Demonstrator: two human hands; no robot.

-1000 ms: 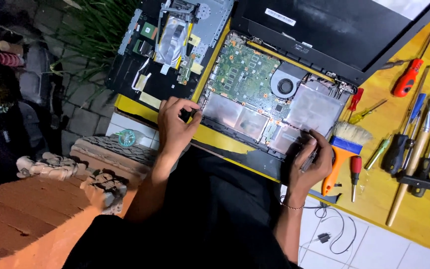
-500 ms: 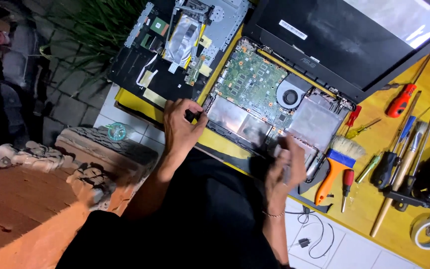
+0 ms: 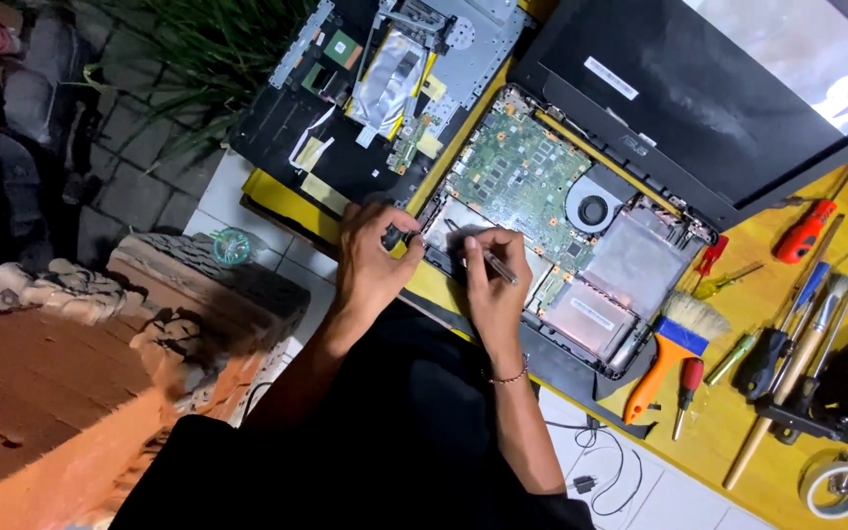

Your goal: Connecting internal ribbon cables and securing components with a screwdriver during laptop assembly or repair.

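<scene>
Item: opened laptop base (image 3: 561, 245), lying on the yellow counter (image 3: 836, 294) directly ahead of both hands, lid (image 3: 699, 98) tilted back beyond it.

- Green motherboard (image 3: 517, 177) and round fan (image 3: 593, 209) exposed just past our fingertips; we judge them fragile, to be held by the chassis edge only, never by the board.
- Our left hand (image 3: 370, 260) pinches a small dark part at the near edge of the base.
- Our right hand (image 3: 493, 285) grips a slim metal tool (image 3: 488, 257), its tip resting in the base.
- Removed keyboard cover (image 3: 375, 88), beyond the left hand; we judge it thin and flexible.
- Orange-handled brush (image 3: 669, 358), small red screwdriver (image 3: 687, 388) and further tools, right of the right hand.
</scene>
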